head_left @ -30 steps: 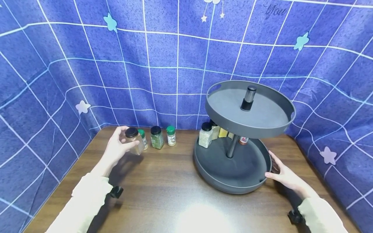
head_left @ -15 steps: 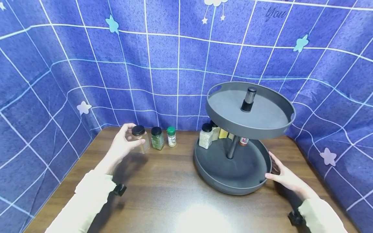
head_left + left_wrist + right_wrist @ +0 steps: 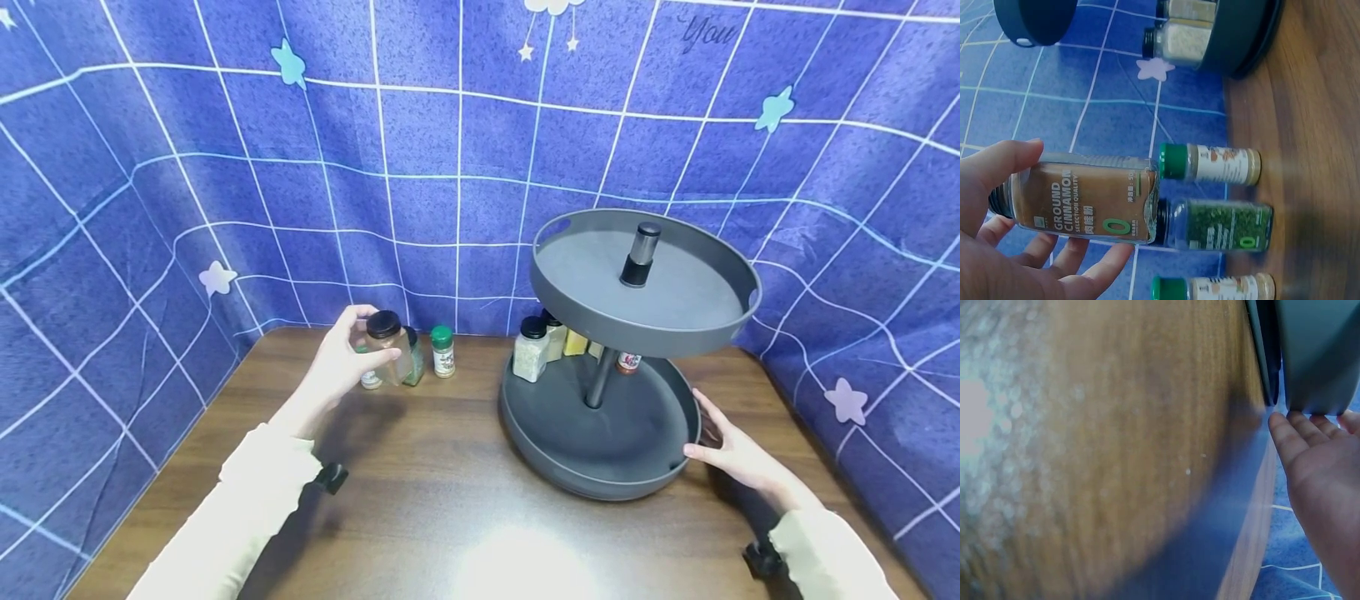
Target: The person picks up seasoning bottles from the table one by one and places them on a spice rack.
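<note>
My left hand (image 3: 336,367) holds a jar of ground cinnamon (image 3: 1085,200), thumb on one side and fingers on the other. The jar has a black lid and is raised off the table, in front of a green herb jar (image 3: 1229,225). Beside that stands a green-capped spice bottle (image 3: 443,353); a second green-capped bottle (image 3: 1229,287) is partly hidden behind my left hand in the head view. My right hand (image 3: 738,454) rests its fingertips and thumb against the outer right side of the lower tray (image 3: 592,487) of a dark grey two-tier turntable.
The upper tray (image 3: 645,333) overhangs the lower one, joined by a central post (image 3: 597,379). Several spice jars stand at the lower tray's back left, including a black-lidded white one (image 3: 530,354). A blue gridded cloth (image 3: 420,208) encloses the wooden table (image 3: 420,500) at back and sides.
My left hand has carried the cinnamon jar to the right and slightly up, past the left green-capped bottle to in front of the herb jar. My right hand stays at the tray.
</note>
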Motion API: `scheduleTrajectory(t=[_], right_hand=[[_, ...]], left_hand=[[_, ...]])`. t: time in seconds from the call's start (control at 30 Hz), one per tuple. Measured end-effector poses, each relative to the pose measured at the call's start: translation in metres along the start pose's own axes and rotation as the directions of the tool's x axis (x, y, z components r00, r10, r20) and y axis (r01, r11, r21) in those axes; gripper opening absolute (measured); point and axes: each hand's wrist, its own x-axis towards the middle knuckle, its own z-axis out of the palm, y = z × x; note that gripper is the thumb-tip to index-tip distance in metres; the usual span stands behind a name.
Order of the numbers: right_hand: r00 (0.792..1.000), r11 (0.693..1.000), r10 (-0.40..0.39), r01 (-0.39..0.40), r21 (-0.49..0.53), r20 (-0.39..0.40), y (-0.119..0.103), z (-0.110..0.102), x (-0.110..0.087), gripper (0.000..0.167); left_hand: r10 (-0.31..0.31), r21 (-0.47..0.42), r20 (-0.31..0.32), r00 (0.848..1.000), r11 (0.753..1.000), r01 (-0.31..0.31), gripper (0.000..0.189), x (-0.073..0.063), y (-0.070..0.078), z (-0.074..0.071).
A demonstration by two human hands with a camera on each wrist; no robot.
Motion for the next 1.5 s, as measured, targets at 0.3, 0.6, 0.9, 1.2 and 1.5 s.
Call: scheduleTrajectory(t=[0.3,0.6,0.9,1.2,1.5], right_hand=[[1.0,1.0,0.01,-0.01,-0.003,0.0,-0.003,0.0,0.001,0.085],[1.0,1.0,0.016,-0.016,-0.017,-0.007,-0.003,0.0,0.0,0.085],[1.0,1.0,0.02,-0.02,-0.019,-0.007,-0.004,0.0,0.001,0.085],[1.0,1.0,0.021,-0.021,-0.021,-0.004,-0.003,0.0,0.002,0.085],[1.0,0.999,0.014,-0.014,-0.03,-0.009,-0.003,0.0,0.001,0.085]], left_hand=[[-0.002,-0.036,0.046,0.999,0.999,0.004,0.058,0.013,-0.014,0.013],[0.018,-0.01,0.056,0.998,1.0,-0.018,0.06,0.03,-0.028,0.029],[0.011,0.01,0.113,0.993,1.0,-0.012,0.061,0.038,-0.018,0.045],[0.009,-0.018,0.109,0.994,1.0,-0.007,0.06,0.045,-0.012,0.066],[0.042,-0.039,0.111,0.993,0.999,-0.038,0.058,0.053,-0.007,0.087]])
